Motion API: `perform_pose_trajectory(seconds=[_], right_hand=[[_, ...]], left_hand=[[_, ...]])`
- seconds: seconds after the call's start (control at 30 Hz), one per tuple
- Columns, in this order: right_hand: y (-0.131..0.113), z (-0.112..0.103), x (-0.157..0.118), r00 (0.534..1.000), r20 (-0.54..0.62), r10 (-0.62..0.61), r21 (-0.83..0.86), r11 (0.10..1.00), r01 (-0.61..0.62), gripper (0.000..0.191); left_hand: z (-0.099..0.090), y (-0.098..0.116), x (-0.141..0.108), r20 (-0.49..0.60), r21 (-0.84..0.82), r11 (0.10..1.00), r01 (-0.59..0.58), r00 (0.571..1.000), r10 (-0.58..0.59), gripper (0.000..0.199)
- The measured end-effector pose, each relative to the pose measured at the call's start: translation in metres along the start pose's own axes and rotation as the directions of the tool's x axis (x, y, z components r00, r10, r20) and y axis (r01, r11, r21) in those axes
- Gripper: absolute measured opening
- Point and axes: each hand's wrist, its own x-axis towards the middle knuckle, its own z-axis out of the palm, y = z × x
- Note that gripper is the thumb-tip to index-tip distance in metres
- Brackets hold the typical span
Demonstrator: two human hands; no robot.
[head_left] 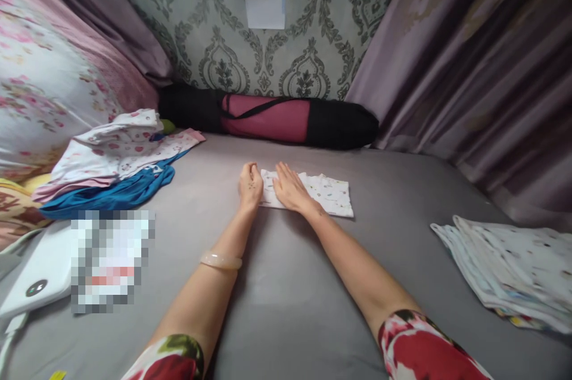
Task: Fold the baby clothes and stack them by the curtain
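A white printed piece of cloth (336, 195), folded into a flat strip, lies in the middle of the grey bed sheet. It looks like a small garment, but its kind is not plain. My right hand (290, 187) rests flat on its left half, with the fingers stretched out and pointing away from me. At the cloth's left end is my left hand (251, 186), its fingers curled closed. Whether the cloth's edge is inside those fingers is hidden. A pale bangle (221, 261) circles my left forearm.
On the right lies a stack of folded printed cloths (513, 267). Loose clothes (116, 153) are heaped at left, near a white power bank (42, 267) with a cable and a blurred-out item (114, 261). A black and maroon bag (268, 118) lies along the wall.
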Motion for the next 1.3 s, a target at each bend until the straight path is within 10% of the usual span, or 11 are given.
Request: perform_pose_trajectory(seconds=[0.17, 0.37, 1.3], right_hand=[[0.053, -0.023, -0.043, 0.993, -0.017, 0.118, -0.124, 0.985, -0.12, 0.059], [0.073, -0.018, -0.065, 0.993, 0.006, 0.122, -0.157, 0.98, -0.12, 0.056], [0.092, -0.025, -0.071, 0.959, -0.13, 0.253, -0.177, 0.945, -0.274, 0.057]], left_hand=[[0.016, 0.027, -0.031, 0.341, 0.117, 0.891, -0.439, 0.86, 0.379, 0.035], [0.028, 0.036, -0.061, 0.657, 0.248, 0.739, -0.627, 0.669, 0.347, 0.048], [0.028, 0.037, -0.058, 0.588, 0.29, 0.645, -0.707, 0.664, 0.463, 0.052]])
